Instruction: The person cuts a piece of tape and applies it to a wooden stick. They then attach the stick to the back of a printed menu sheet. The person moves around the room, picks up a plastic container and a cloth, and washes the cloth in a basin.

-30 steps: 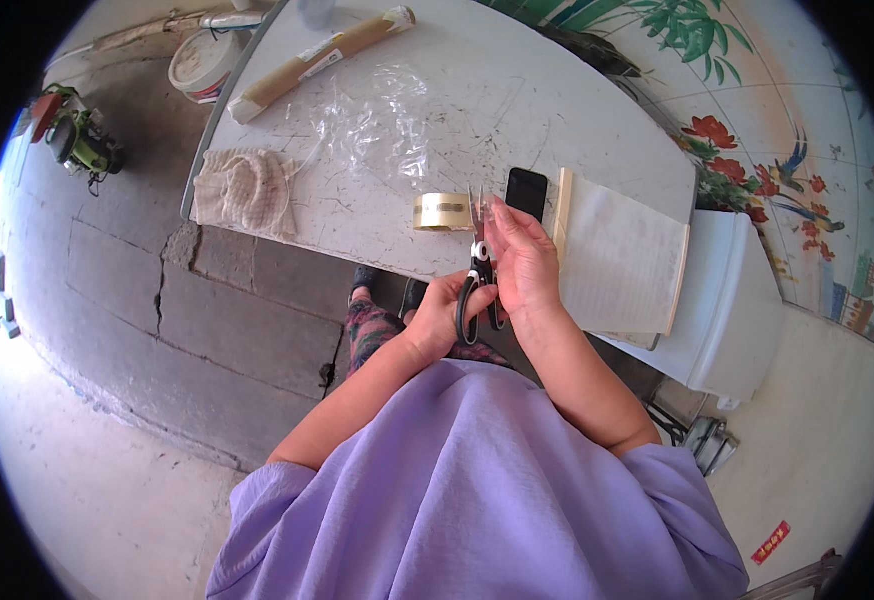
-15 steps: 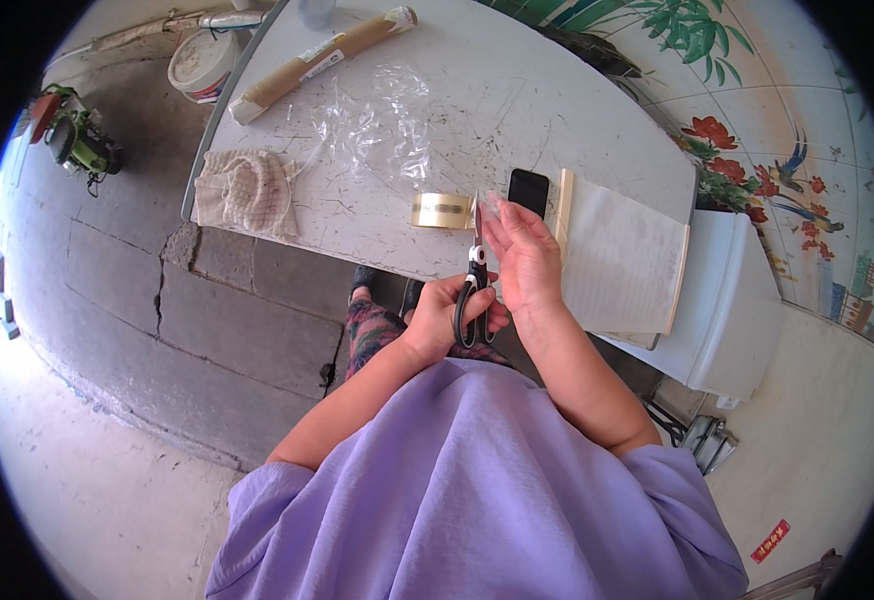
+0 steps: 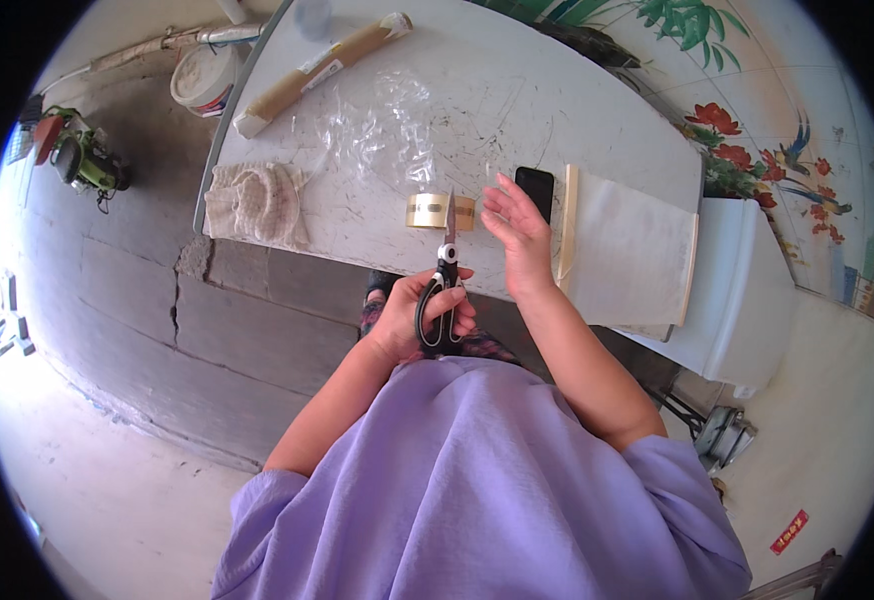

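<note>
My left hand (image 3: 419, 312), at the table's front edge, is closed around the black-and-white handles of a pair of scissors (image 3: 448, 254). The blades look closed and point away from me, overlapping a roll of pale yellow tape (image 3: 425, 211) in this view. To the right, my right hand (image 3: 523, 235) hovers with fingers extended, seemingly holding nothing. A faint clear scrap shows by its fingertips; whether it touches them I cannot tell. Just beyond that hand lies a black phone (image 3: 534, 192). Crumpled clear plastic film (image 3: 382, 125) is spread farther back on the table.
The white table (image 3: 497, 80) has a curved far edge. It bears a brown cardboard roll (image 3: 322, 75), a folded cream cloth (image 3: 254, 205) at left and a pale sheet with wooden strips (image 3: 627, 255) at right. A white cabinet (image 3: 747, 290) adjoins it; a bucket (image 3: 204, 80) stands left.
My right hand's fingers have come away from the scissors' tip and spread, and the clear bit is no longer plainly between them. The left hand has shifted left with the scissors.
</note>
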`<state>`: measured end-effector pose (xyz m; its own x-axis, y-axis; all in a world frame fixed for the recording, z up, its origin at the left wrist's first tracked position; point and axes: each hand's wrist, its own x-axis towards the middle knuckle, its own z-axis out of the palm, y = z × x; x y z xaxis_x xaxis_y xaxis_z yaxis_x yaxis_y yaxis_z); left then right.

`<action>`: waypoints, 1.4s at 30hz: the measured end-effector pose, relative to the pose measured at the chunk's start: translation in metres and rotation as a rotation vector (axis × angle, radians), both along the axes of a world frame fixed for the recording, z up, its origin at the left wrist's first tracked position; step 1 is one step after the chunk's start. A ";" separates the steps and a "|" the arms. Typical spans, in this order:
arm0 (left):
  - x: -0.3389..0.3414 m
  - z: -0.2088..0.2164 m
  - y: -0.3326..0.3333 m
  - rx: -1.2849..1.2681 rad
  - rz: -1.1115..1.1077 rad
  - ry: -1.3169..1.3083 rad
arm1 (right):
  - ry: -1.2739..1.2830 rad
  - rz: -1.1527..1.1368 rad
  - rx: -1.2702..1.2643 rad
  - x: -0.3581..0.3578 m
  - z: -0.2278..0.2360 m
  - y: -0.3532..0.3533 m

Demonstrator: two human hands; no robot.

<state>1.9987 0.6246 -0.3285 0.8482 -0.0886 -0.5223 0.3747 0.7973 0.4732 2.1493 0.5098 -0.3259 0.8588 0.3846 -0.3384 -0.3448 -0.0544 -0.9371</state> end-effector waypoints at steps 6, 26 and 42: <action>-0.014 -0.016 0.035 0.076 -0.076 -0.145 | -0.271 0.210 -0.160 -0.004 -0.003 0.011; -0.032 -0.105 0.096 -0.250 0.104 -0.187 | -0.535 0.384 -0.424 0.000 0.006 0.030; -0.001 -0.086 0.088 -0.539 0.261 0.035 | -0.519 0.241 -0.679 0.008 0.010 0.039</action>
